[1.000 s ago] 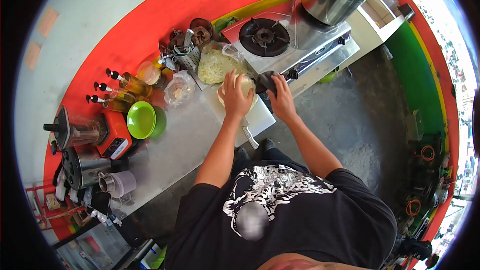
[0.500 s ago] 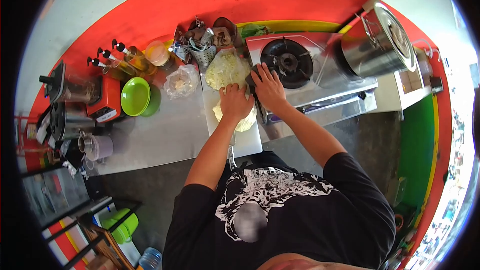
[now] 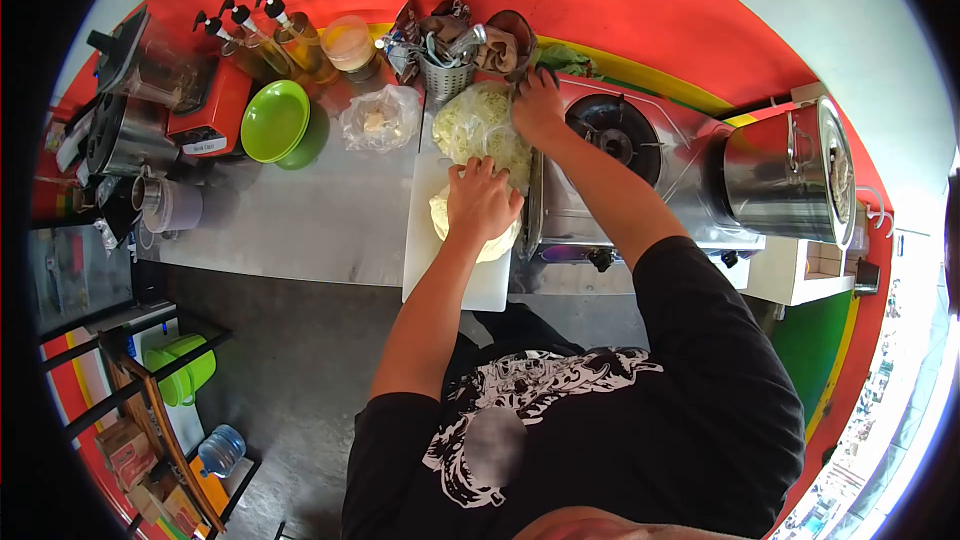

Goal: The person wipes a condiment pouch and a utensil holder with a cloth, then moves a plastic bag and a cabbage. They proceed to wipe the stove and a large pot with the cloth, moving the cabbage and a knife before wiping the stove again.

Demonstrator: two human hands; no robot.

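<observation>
My left hand (image 3: 484, 198) rests with fingers apart and bent at the lower edge of a clear plastic bag of shredded pale-green food (image 3: 478, 125). Beneath that palm, a pale yellow heap (image 3: 441, 216) lies on the white cutting board (image 3: 485, 285), partly covered. Farther back, my right hand (image 3: 538, 107) reaches between the bag and the stove, fingers curled at a small dark item (image 3: 547, 71). What this item is cannot be made out.
The stove (image 3: 680, 202) with its black burner and a large steel pot (image 3: 780, 175) stand right. A utensil holder (image 3: 446, 78) is behind the bag. Left are a knotted bag (image 3: 380, 120), green bowls (image 3: 275, 120), pump bottles (image 3: 300, 45) and a red blender base (image 3: 207, 118).
My right hand has moved from the stove's left edge toward the back, and the dark item there has moved too. My left hand stays over the pale heap. The view has shifted.
</observation>
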